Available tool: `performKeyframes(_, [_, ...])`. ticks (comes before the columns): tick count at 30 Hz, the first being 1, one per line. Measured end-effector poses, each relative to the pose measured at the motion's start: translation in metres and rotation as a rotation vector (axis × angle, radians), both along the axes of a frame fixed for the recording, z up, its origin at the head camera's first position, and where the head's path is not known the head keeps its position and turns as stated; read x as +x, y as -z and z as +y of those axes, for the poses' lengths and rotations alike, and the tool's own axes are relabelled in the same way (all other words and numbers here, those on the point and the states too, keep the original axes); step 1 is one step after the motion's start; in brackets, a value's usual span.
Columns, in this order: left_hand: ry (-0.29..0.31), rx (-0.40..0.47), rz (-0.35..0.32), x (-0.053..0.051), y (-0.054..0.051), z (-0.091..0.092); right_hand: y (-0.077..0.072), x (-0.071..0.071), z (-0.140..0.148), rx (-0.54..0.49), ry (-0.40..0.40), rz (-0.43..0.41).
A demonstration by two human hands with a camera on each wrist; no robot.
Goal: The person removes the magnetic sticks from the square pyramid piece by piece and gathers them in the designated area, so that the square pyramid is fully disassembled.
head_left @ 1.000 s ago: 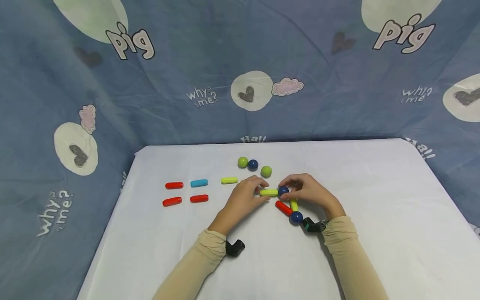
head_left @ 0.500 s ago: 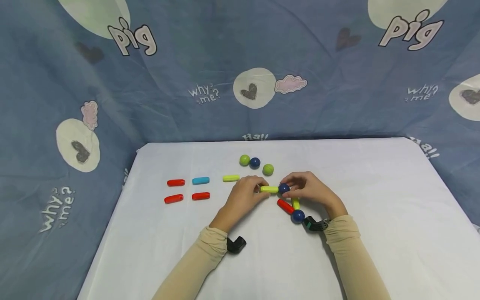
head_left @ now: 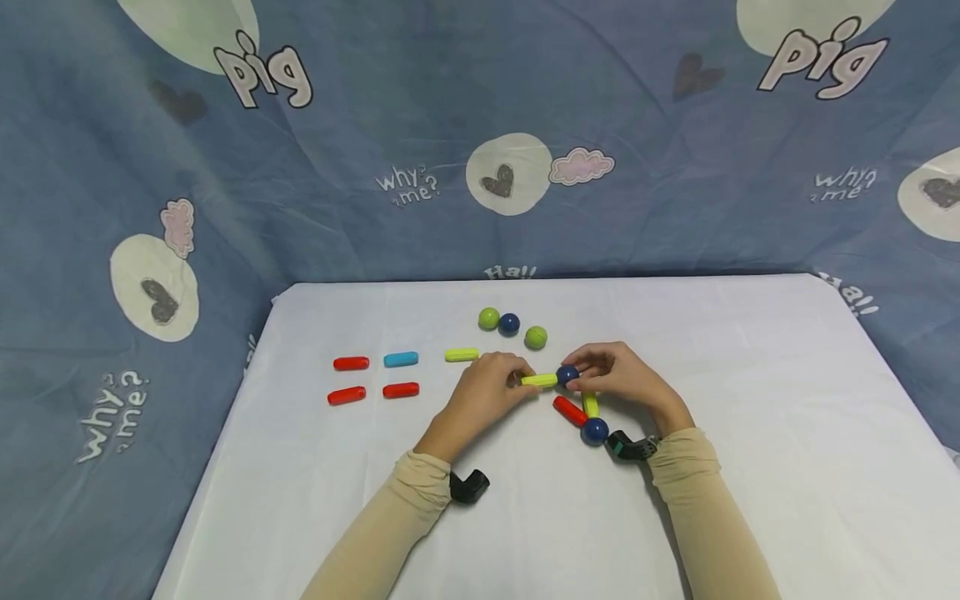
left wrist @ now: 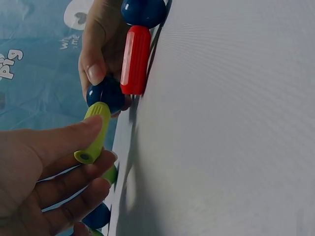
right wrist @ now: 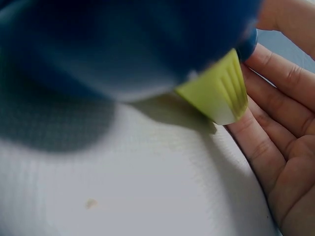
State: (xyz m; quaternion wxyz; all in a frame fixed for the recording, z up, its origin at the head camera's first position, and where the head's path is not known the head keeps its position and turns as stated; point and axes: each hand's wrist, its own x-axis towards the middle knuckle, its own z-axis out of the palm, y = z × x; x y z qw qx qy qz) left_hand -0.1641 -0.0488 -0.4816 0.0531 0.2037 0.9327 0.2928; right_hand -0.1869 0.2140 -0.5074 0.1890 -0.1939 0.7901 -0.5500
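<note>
My left hand [head_left: 483, 390] pinches a yellow-green rod [head_left: 540, 380] between thumb and fingers, most plainly in the left wrist view. The rod's far end meets a dark blue ball [left wrist: 106, 93], which my right hand [head_left: 626, 379] grips in its fingertips. From that ball a second yellow-green rod [head_left: 590, 405] runs toward a nearer blue ball [head_left: 595, 432], partly under my right hand. A red rod [left wrist: 135, 59] joins the nearer ball, its other end free. In the right wrist view a blurred blue ball [right wrist: 123, 44] hides much of the work.
Three red rods [head_left: 351, 363], a blue rod [head_left: 401, 358] and a yellow-green rod [head_left: 461, 354] lie to the left. Behind my hands are two green balls [head_left: 536, 337] and a blue ball [head_left: 509, 324]. A printed curtain hangs behind the white table [head_left: 787, 375].
My left thumb and fingers have come together on the yellow-green rod, which now tilts slightly. My right hand keeps its hold on the blue ball. The head view has shifted a little.
</note>
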Motion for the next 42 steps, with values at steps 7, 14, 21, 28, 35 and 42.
performKeyframes(7, [0.020,-0.013,0.010,0.001,-0.002,0.000,-0.001,0.000,0.000,0.000,0.017,-0.006])
performKeyframes(14, [0.016,-0.016,0.004,0.003,-0.004,0.002,0.000,0.000,0.000,0.006,0.031,-0.014])
performKeyframes(21, [0.003,-0.029,0.001,0.004,-0.005,-0.004,0.001,-0.001,0.000,-0.007,0.038,-0.003])
performKeyframes(28, [-0.078,-0.012,-0.013,-0.001,-0.010,-0.024,0.002,-0.001,0.004,-0.014,0.069,-0.030])
performKeyframes(35, [-0.091,0.024,-0.060,-0.003,-0.020,-0.040,0.000,-0.001,0.004,-0.013,0.061,-0.031])
performKeyframes(42, [-0.149,-0.032,-0.065,-0.001,-0.020,-0.059,0.000,-0.001,0.004,-0.014,0.052,-0.022])
